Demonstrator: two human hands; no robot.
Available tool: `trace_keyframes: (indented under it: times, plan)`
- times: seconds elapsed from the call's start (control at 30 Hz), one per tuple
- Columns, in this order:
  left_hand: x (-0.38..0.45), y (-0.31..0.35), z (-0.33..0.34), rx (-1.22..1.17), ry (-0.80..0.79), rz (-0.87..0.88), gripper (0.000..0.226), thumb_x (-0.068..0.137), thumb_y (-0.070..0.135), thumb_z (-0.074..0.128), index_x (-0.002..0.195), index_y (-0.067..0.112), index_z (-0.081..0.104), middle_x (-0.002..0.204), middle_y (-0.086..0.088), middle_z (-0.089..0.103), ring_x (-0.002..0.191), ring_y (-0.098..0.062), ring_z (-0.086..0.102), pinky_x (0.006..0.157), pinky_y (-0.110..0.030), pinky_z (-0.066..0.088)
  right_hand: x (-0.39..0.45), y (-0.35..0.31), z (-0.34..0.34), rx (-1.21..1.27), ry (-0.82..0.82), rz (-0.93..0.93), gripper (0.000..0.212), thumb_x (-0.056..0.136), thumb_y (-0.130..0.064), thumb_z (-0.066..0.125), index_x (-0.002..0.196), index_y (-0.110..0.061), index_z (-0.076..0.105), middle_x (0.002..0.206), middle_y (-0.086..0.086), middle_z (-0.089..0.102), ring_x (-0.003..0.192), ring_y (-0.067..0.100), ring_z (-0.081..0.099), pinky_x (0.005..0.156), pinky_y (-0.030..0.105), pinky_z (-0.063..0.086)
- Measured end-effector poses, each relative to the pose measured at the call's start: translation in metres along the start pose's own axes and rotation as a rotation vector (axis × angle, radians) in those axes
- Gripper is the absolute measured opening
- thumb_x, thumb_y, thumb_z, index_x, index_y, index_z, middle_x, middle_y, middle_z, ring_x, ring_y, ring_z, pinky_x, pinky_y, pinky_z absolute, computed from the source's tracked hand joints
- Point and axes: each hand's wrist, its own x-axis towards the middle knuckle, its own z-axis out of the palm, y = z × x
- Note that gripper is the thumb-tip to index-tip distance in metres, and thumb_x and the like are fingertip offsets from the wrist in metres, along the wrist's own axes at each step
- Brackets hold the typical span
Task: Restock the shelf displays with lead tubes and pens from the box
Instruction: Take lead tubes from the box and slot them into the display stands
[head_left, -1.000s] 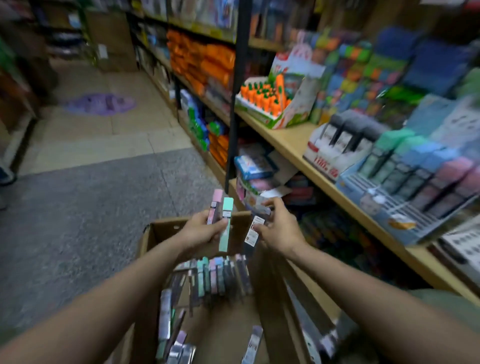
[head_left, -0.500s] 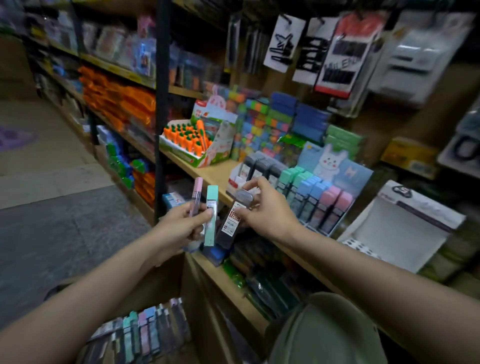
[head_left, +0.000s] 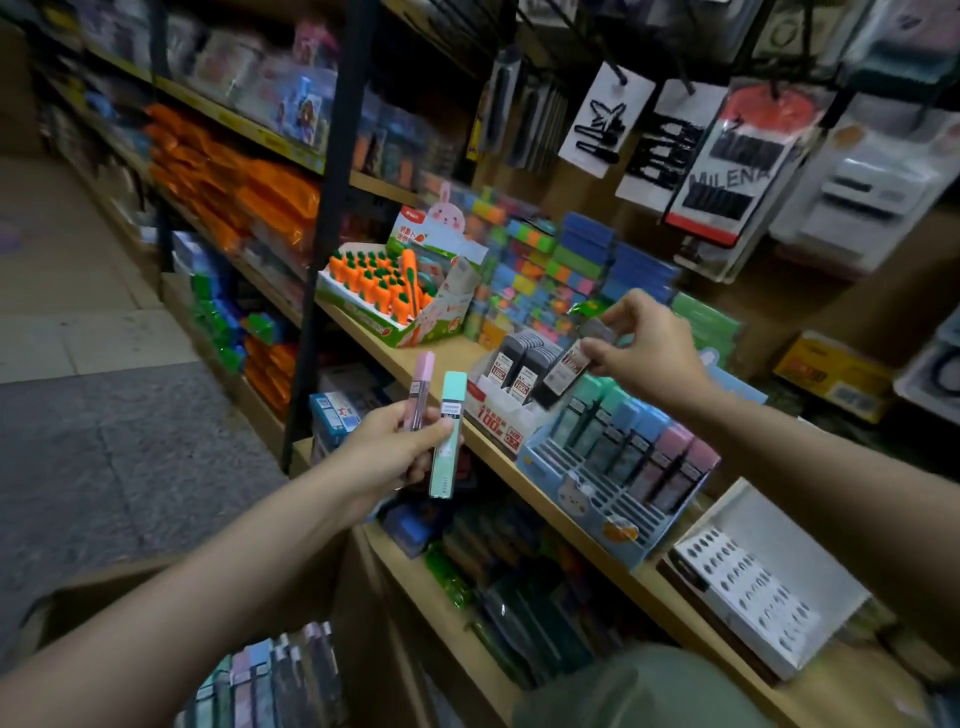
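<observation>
My left hand (head_left: 387, 453) grips two lead tubes upright in front of the shelf edge: a pink one (head_left: 420, 391) and a mint green one (head_left: 448, 435). My right hand (head_left: 647, 349) pinches a black lead tube (head_left: 563, 370) tilted over the white display (head_left: 501, 410) that holds black tubes. To the right of it stands a blue display (head_left: 587, 493) with mint, blue and pink tubes in its back rows and bare slots in front. The cardboard box (head_left: 93, 587) sits at the bottom left, with several tubes (head_left: 270, 675) inside.
A carrot-pen display (head_left: 400, 291) stands on the wooden shelf (head_left: 441, 353) to the left. Stacked coloured notes (head_left: 540, 270) fill the back. A white perforated tray (head_left: 748, 587) sits at the right. A black upright post (head_left: 332, 208) divides the shelving. Hair-clip cards (head_left: 722, 156) hang above.
The view swung up from the box to the shelf. My right hand carried the black tube up and right to the white display. My left hand rose with its two tubes.
</observation>
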Motion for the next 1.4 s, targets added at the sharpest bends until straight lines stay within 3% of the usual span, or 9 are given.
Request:
trace_keyframes:
  times: [0.17,0.37,0.53,0.8,0.9,1.0,1.13,1.23,1.4]
  plan:
    - [0.007,-0.002,-0.008,-0.005,0.036,-0.034,0.023,0.095,0.013,0.059,0.114,-0.001,0.057,0.094,-0.016,0.062,0.048,-0.006,0.039,0.042,-0.015,0.034,0.03,-0.002,0.019,-0.071,0.074,-0.031,0.023,0.085,-0.027,0.074,0.093,-0.02,0.053,0.084,-0.006,0.056,0.072,0.009,0.052,0.056,0.018,0.035]
    - [0.015,-0.003,-0.016,-0.027,0.083,-0.031,0.014,0.095,0.011,0.06,0.106,0.004,0.06,0.09,-0.013,0.067,0.046,-0.006,0.043,0.04,-0.014,0.035,0.041,-0.001,0.06,-0.14,0.043,-0.004,0.023,0.083,-0.02,0.076,0.096,-0.014,0.057,0.091,0.002,0.059,0.084,0.018,0.056,0.068,0.028,0.041]
    - [0.018,-0.01,-0.021,0.039,0.106,-0.047,0.012,0.093,0.016,0.063,0.103,0.009,0.063,0.1,-0.021,0.071,0.05,-0.007,0.047,0.044,-0.016,0.038,0.046,0.002,0.071,-0.324,-0.06,0.016,0.024,0.079,-0.03,0.079,0.09,-0.018,0.061,0.091,0.002,0.066,0.085,0.022,0.061,0.073,0.041,0.055]
    - [0.026,-0.021,-0.024,0.096,0.078,-0.035,0.008,0.09,0.021,0.067,0.095,0.017,0.063,0.081,-0.005,0.071,0.045,-0.001,0.05,0.044,-0.016,0.039,0.036,-0.003,0.08,-0.58,-0.066,-0.029,0.027,0.081,-0.042,0.074,0.096,-0.023,0.065,0.103,0.002,0.064,0.095,0.022,0.06,0.089,0.044,0.046]
    - [0.023,-0.02,-0.023,0.098,0.069,-0.027,0.011,0.089,0.022,0.068,0.098,0.018,0.063,0.089,-0.021,0.069,0.047,-0.005,0.046,0.045,-0.018,0.04,0.025,-0.006,0.072,-0.398,0.007,-0.052,0.035,0.087,-0.037,0.068,0.118,-0.02,0.064,0.117,0.001,0.059,0.105,0.021,0.058,0.093,0.047,0.048]
    - [0.017,-0.015,-0.019,0.068,0.048,-0.01,0.01,0.09,0.021,0.067,0.099,0.018,0.063,0.103,-0.025,0.067,0.048,-0.005,0.045,0.045,-0.018,0.04,-0.005,-0.018,0.071,-0.006,-0.073,-0.068,0.027,0.089,-0.033,0.067,0.114,-0.023,0.063,0.098,-0.008,0.064,0.086,0.008,0.063,0.08,0.033,0.058]
    - [0.004,-0.009,-0.005,0.07,-0.042,0.029,0.008,0.091,0.018,0.065,0.098,0.016,0.062,0.064,0.004,0.065,0.047,-0.003,0.043,0.045,-0.016,0.039,-0.047,-0.033,0.08,0.296,-0.29,0.068,0.035,0.086,-0.036,0.072,0.116,-0.022,0.064,0.09,-0.003,0.07,0.075,0.014,0.071,0.074,0.039,0.06]
    - [-0.008,-0.005,0.004,0.138,-0.087,0.053,0.011,0.092,0.017,0.065,0.102,0.013,0.061,0.066,0.001,0.053,0.052,-0.006,0.043,0.047,-0.017,0.039,-0.062,-0.038,0.082,0.353,-0.29,0.091,0.034,0.082,-0.024,0.077,0.114,-0.02,0.066,0.089,0.004,0.07,0.08,0.023,0.07,0.077,0.045,0.059]
    - [-0.019,-0.001,0.006,0.189,-0.126,0.047,0.015,0.095,0.021,0.059,0.109,0.016,0.062,0.075,0.0,0.06,0.055,-0.006,0.048,0.051,-0.018,0.042,-0.057,-0.03,0.056,0.286,-0.27,0.051,0.024,0.079,-0.019,0.079,0.097,-0.026,0.064,0.088,0.002,0.071,0.076,0.019,0.072,0.077,0.044,0.06]
